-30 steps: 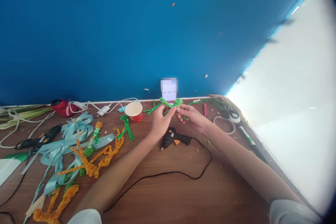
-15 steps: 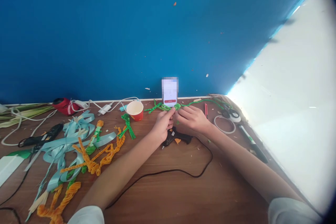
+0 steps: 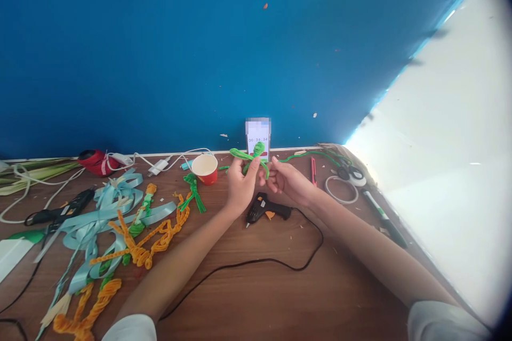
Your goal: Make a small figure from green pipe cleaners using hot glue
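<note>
My left hand (image 3: 242,184) is closed around a green fuzzy pipe-cleaner figure (image 3: 259,149), pinching it between thumb and fingers. Looped and straight limbs of the figure stick out above the hand, in front of a propped-up phone (image 3: 258,130) with a timer on its screen. Just to the right, my right hand (image 3: 288,180) has its fingers loosely bent and apart, with the fingertips close to one green limb. Whether they touch it I cannot tell. Below both hands lies a black glue gun (image 3: 267,209) on the brown table.
To the left stand a red paper cup (image 3: 206,169) and a small green pipe-cleaner piece (image 3: 193,192). Light blue ribbon (image 3: 112,197) and orange pipe-cleaner pieces (image 3: 138,250) are heaped further left. At right lie a red cutter (image 3: 313,171), a white ring (image 3: 341,190), and scissors (image 3: 354,173).
The green figure has been raised and turned upright in my left hand. My right fingers have come away from their pinch and loosened. The phone's screen now shows timer digits.
</note>
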Demonstrator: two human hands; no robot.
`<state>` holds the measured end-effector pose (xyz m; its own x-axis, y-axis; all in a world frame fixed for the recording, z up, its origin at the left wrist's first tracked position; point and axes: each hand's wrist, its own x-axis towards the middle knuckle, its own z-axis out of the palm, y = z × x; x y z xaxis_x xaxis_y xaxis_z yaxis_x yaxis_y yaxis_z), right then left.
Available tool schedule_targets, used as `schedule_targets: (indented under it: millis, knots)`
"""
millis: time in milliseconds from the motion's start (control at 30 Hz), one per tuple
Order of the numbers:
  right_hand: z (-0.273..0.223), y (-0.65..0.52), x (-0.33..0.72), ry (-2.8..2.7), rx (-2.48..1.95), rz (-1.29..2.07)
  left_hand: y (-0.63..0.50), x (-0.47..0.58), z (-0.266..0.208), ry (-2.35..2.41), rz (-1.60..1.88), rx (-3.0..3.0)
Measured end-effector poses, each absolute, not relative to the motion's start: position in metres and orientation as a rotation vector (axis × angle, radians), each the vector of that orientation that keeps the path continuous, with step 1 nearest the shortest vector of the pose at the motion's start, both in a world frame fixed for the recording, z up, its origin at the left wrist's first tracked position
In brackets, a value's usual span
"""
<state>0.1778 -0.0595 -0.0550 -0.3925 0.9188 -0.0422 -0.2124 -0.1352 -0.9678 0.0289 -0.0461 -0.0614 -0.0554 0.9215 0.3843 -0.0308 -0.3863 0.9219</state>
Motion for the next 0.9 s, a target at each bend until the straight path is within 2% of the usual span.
schedule_targets:
  millis: [300,533,800,900]
  knots:
    - [-0.053,-0.062,0.177,-1.047,-0.886,1.617,-0.052,0.032,-0.073,0.993,1.510,1.591]
    - [-0.052,-0.066,0.169,-1.195,-0.894,1.206,-0.055,0.038,-0.071,0.901,1.510,1.439]
    - [-0.055,-0.065,0.168,-1.324,-0.945,1.257,-0.055,0.038,-0.071,0.908,1.486,1.400]
    - [-0.062,-0.063,0.168,-1.402,-0.939,1.109,-0.055,0.041,-0.073,0.862,1.476,1.307]
